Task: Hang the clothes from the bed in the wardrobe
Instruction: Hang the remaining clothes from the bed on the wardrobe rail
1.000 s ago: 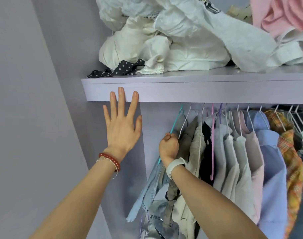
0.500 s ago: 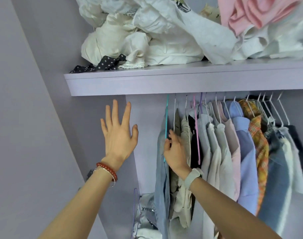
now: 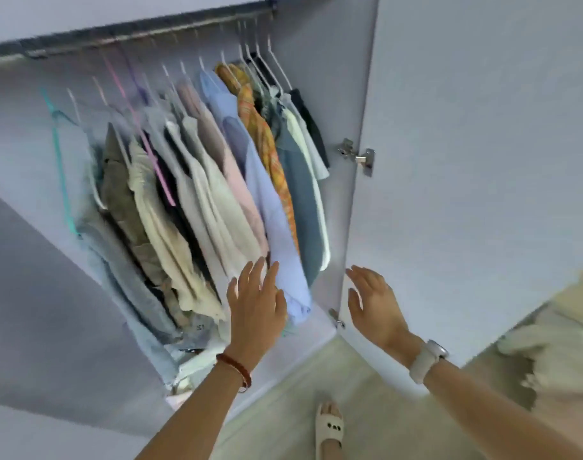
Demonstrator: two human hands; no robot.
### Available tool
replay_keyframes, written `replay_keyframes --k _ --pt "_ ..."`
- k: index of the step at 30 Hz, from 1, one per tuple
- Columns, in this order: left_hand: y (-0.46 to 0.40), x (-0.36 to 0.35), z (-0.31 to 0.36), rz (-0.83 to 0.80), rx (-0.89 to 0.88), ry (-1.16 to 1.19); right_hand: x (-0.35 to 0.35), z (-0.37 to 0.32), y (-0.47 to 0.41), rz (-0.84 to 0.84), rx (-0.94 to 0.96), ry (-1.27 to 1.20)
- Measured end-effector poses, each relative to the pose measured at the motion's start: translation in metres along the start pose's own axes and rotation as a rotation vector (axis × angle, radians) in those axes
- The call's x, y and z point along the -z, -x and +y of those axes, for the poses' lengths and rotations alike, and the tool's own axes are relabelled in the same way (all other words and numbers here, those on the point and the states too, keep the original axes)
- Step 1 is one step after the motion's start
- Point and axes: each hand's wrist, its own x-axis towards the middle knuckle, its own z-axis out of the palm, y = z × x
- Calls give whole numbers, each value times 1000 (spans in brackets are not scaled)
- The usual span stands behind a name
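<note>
While both hands hold nothing, left hand (image 3: 256, 310) fingers spread before hanging light-blue shirt (image 3: 276, 227); right hand (image 3: 373, 303) fingers straight near lilac wardrobe door (image 3: 466, 161).

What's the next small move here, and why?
Probably turn toward the bed for the next garment. Both hands are open and hold nothing: the left hand is in front of the hanging clothes, the right hand near the wardrobe door. The teal hanger hangs on the rail, so this piece looks hung.

Left hand (image 3: 255, 310) and right hand (image 3: 373, 303) outstretched, fingers relaxed.
</note>
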Motion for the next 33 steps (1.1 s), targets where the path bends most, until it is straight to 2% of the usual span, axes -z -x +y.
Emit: replay_keyframes --k 3,9,12,15,18,22,24,28,33 --pt "7 -45 63 -249 -124 60 30 70 64 -20 -238 115" --pt "39 -124 209 -567 -601 207 94 178 175 47 -706 208" --pt "55 -163 288 -659 -822 269 127 227 222 127 -889 184" --pt "62 -196 378 -717 -960 239 165 277 265 223 -1037 150" --pt "67 -225 466 -735 -1035 199 208 320 305 308 -1183 112" --pt "78 -253 558 -846 -1068 223 253 361 352 402 -1332 68" --pt "85 -266 592 -907 -1092 226 269 380 372 452 -1399 44" --pt "90 -298 651 -931 -1170 179 292 419 396 553 -1519 -30" --pt "88 -353 715 -1005 -1138 153 311 484 407 642 -1602 -129"
